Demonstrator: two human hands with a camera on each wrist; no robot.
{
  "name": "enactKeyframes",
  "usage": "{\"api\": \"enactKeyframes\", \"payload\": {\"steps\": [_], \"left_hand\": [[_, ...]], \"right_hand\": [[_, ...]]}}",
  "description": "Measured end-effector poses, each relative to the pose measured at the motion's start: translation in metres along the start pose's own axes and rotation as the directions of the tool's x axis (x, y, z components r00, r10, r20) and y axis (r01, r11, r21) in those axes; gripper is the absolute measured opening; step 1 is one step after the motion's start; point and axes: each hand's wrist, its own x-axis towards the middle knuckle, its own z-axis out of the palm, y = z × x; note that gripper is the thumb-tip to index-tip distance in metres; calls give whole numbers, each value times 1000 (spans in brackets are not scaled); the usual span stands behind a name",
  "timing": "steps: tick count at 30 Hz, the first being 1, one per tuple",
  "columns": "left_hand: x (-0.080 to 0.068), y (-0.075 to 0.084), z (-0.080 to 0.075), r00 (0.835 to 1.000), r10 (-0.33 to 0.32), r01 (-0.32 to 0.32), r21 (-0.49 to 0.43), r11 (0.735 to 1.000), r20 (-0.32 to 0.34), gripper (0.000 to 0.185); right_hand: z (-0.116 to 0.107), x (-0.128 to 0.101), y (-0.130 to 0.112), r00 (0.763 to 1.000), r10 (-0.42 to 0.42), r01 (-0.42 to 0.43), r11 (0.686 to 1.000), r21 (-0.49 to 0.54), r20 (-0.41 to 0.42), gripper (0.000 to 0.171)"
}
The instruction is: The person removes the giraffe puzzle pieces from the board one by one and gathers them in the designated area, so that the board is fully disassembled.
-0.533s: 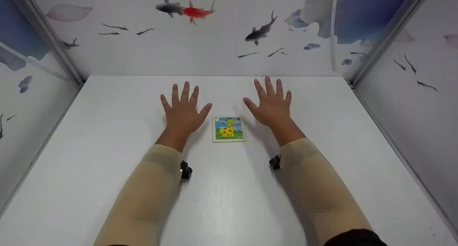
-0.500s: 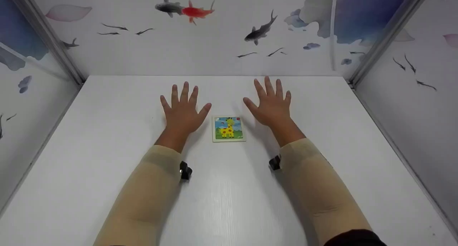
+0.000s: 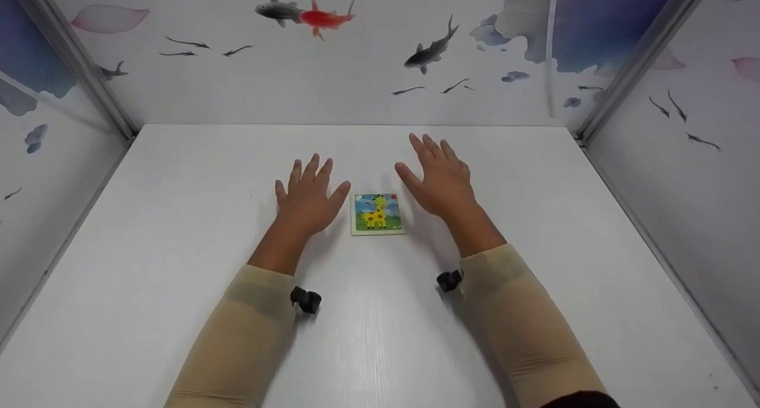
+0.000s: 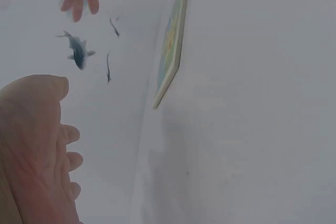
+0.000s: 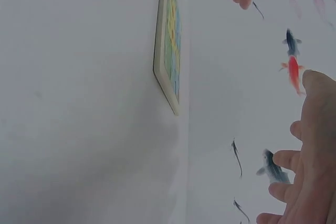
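Note:
A small square picture puzzle board point(image 3: 378, 213) with a yellow giraffe on it lies flat on the white table point(image 3: 368, 313), between the two hands. To its left, my left hand point(image 3: 306, 203) hovers above the table with fingers spread, holding nothing. On the other side my right hand point(image 3: 440, 182) is held a little farther off, its fingers extended and thumb out, also holding nothing. Neither hand touches the board. The board's thin pale edge point(image 4: 180, 59) shows in the left wrist view, and the same board point(image 5: 169, 40) appears edge-on in the right wrist view.
Behind the table stands a white wall panel point(image 3: 332, 93) printed with fish, and side panels point(image 3: 671, 176) flank it left and right. A black wrist camera point(image 3: 307, 300) sits on the left sleeve, another black camera point(image 3: 449, 280) on the right sleeve.
Both hands have drawn back slightly toward the person and tilted, and the right one has shifted a little left. The fingers have come somewhat closer together. The board lies where it was.

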Motion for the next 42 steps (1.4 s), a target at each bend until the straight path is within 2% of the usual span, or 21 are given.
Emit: {"api": "enactKeyframes", "payload": {"steps": [5, 9, 15, 19, 22, 26, 30, 34, 38, 42], "left_hand": [[-6, 0, 2, 1000, 7, -7, -52, 999, 0, 80], [-8, -2, 4, 999, 25, -24, -67, 997, 22, 81], [-8, -5, 6, 994, 23, -10, -123, 992, 105, 78], [-9, -4, 8, 981, 27, 4, -161, 987, 190, 75], [-9, -4, 10, 969, 62, -21, -170, 985, 239, 72], [-9, -5, 12, 961, 101, -57, -176, 983, 256, 63], [-10, -3, 14, 948, 152, -118, -134, 984, 280, 55], [-12, -1, 16, 932, 197, -192, -45, 980, 304, 54], [-13, -2, 18, 934, 203, -217, 15, 976, 295, 54], [-15, -4, 18, 937, 208, -225, 28, 974, 282, 50]], "right_hand": [[0, -1, -10, 1000, -10, 10, 999, 37, 12, 80], [4, 0, -17, 999, -34, 29, 992, 120, 40, 76], [9, 5, -28, 988, -110, 82, 966, 244, 104, 71], [12, 9, -35, 981, -130, 86, 958, 274, 143, 69], [15, 13, -40, 975, -143, 85, 947, 311, 169, 68], [20, 19, -43, 968, -171, 90, 920, 381, 185, 66], [29, 23, -41, 959, -181, 74, 903, 423, 218, 64], [38, 23, -37, 945, -202, 67, 889, 452, 258, 58], [45, 23, -36, 934, -199, 49, 894, 445, 296, 47], [51, 23, -37, 923, -185, 27, 905, 424, 337, 42]]}}
